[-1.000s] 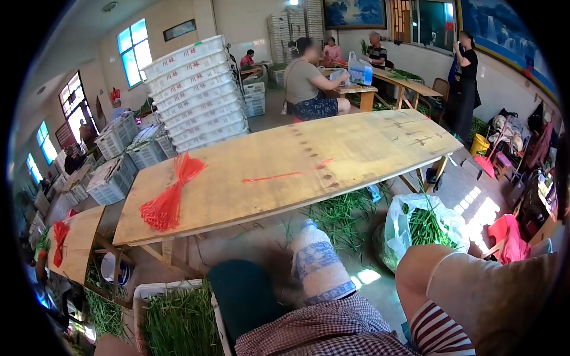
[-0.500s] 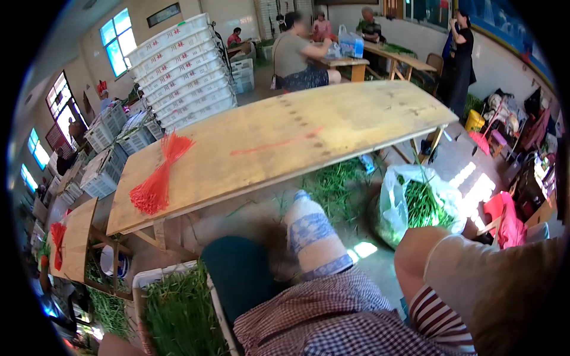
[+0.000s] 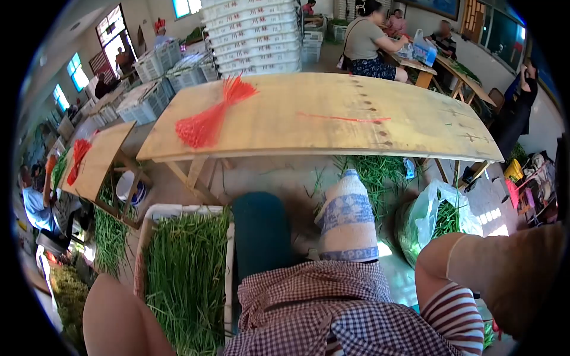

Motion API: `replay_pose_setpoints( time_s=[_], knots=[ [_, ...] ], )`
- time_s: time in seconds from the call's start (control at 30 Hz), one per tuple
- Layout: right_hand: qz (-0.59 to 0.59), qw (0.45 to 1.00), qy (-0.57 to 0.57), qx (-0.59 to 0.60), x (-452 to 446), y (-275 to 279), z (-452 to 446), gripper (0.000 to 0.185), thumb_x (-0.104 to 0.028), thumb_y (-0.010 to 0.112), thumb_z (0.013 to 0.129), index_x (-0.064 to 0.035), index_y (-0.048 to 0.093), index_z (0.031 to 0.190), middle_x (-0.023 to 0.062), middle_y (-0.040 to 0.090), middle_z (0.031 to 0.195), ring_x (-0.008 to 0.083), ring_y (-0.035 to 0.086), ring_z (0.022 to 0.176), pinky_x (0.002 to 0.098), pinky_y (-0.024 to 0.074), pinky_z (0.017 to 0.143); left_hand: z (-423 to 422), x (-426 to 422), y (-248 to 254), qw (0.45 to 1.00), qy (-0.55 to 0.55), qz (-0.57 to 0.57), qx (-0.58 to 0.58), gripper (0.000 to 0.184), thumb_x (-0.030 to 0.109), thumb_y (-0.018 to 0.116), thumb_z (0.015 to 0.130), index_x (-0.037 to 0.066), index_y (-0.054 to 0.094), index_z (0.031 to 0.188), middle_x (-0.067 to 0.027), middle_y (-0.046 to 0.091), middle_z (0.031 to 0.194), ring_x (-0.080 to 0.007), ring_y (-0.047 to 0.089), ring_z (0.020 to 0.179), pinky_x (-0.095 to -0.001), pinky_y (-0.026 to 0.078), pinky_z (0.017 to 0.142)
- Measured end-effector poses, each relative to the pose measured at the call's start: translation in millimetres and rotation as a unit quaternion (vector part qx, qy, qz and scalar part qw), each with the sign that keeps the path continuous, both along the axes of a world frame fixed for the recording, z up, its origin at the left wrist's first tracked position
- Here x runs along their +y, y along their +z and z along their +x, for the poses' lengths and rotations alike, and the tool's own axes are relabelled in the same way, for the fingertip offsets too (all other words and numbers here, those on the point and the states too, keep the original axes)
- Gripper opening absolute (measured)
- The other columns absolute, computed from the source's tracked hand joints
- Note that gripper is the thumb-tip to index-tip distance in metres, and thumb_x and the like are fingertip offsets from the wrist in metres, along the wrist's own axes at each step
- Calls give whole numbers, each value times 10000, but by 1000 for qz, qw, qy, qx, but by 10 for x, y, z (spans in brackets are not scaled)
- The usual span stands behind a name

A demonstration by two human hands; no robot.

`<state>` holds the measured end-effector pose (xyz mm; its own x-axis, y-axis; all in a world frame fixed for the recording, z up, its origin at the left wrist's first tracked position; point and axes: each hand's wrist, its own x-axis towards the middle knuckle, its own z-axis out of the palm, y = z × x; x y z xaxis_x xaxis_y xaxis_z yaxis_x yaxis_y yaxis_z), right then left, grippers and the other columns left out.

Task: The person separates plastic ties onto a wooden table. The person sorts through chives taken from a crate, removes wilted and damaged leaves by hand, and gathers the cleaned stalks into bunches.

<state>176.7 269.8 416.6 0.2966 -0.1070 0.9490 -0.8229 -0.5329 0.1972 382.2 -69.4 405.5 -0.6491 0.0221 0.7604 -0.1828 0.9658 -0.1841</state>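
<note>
Neither my left hand nor my right hand shows. A bare bent limb, apparently my left arm (image 3: pixel 122 317), rises at the lower left beside a white crate (image 3: pixel 184 209) of long green stalks (image 3: pixel 187 267). On the right, my right arm (image 3: pixel 439 255) is bent, with a striped sleeve and a stained beige cover; its far end runs out of view. In front stands a wooden table (image 3: pixel 285 118) bearing a fanned bundle of red ties (image 3: pixel 208 124) and one loose red strand (image 3: pixel 344 118). My knees, one teal and one under a blue-and-white cloth, point towards it.
A plastic bag (image 3: pixel 421 216) of greens stands right of my knees. Loose stalks (image 3: pixel 374 178) lie under the table. A smaller table (image 3: pixel 104 157) is at left, with a person (image 3: pixel 38 204) beyond it. Stacked white crates (image 3: pixel 255 41) and seated people are behind; another person (image 3: pixel 519 107) stands at right.
The view has turned, so the tables and crates sit further right and more of the green-filled crate shows. More of my left arm has come in at the lower left.
</note>
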Motion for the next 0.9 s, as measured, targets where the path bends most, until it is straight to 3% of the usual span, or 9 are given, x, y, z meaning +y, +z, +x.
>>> replay_pose_setpoints(
  time_s=[0.13, 0.23, 0.27, 0.33, 0.5, 0.67, 0.77, 0.8, 0.9],
  knots=[
    [-22, 984, -87, -153, -277, -242, -477, 418, -381, 474, 951, -94, 571, 1240, 99, 659, 1073, 210, 568, 1106, 345, 457, 948, 55, 49, 57, 998, -27, -25, 51, 301, 49, 648, 779, -5, 614, 1073, -137, 639, 1018, -272, 602, 992, -389, 458, 910],
    [-56, 923, -242, -293, -1212, -838, -1126, 281, -66, 624, 908, -24, 601, 1185, 78, 631, 1085, 151, 590, 923, 244, 494, 770, 188, 185, -86, 980, -53, -43, 190, 301, 47, 648, 776, -7, 615, 1071, -138, 639, 1016, -274, 601, 994, -390, 457, 912],
    [60, 917, -249, -306, -1362, -908, -1288, 397, -60, 717, 825, -62, 612, 1207, 90, 652, 1139, 195, 582, 1064, 306, 474, 926, 209, 237, -206, 968, -59, -33, 242, 301, 46, 648, 775, -8, 615, 1070, -139, 639, 1015, -274, 601, 995, -391, 456, 913],
    [175, 890, -317, -278, -1639, -1308, -1636, 383, -57, 719, 794, -66, 640, 1169, 123, 649, 1133, 258, 601, 1056, 349, 445, 955, 128, 285, -523, 945, -65, 26, 321, 301, 44, 647, 774, -10, 615, 1068, -140, 638, 1014, -275, 601, 996, -392, 456, 914],
    [286, 871, -387, -95, -2192, -1817, -2013, 472, -217, 687, 805, -83, 587, 1246, 146, 582, 1249, 330, 493, 1203, 430, 372, 1031, -585, 2, -1669, 876, -58, 454, 150, 311, 25, 677, 763, 7, 628, 1070, -137, 649, 1082, -273, 609, 1005, -364, 458, 906],
    [451, 831, -323, -47, -2448, -2494, -2699, 519, -333, 586, 917, -102, 483, 1370, 139, 476, 1402, 353, 358, 1343, 463, 243, 1116, -14, 223, -2912, 812, 176, 553, 57, 276, 54, 668, 799, 42, 639, 1073, -128, 648, 1080, -287, 602, 1048, -375, 465, 927],
    [445, 804, -389, -58, -2434, -2423, -2695, 526, -311, 575, 924, -92, 460, 1388, 150, 463, 1412, 352, 370, 1333, 465, 247, 1113, 465, 503, -3380, 761, 281, 582, 60, 288, 77, 666, 800, 55, 627, 1084, -139, 635, 1092, -294, 592, 1066, -385, 467, 918],
    [374, 808, -454, 20, -2473, -2444, -2695, 520, -254, 581, 927, -33, 449, 1379, 181, 462, 1403, 356, 407, 1306, 423, 280, 1107, 571, 574, -3454, 753, 310, 578, 57, 291, 85, 667, 797, 53, 627, 1083, -145, 635, 1089, -304, 598, 1048, -392, 473, 904],
    [411, 867, -270, -83, -2591, -2347, -2196, 534, -192, 591, 914, -11, 429, 1389, 175, 448, 1417, 325, 389, 1327, 407, 259, 1123, 989, 937, -3579, 706, 404, 581, 28, 363, 104, 682, 774, 55, 604, 1125, -164, 627, 1101, -327, 602, 1034, -406, 483, 900]
  ],
)
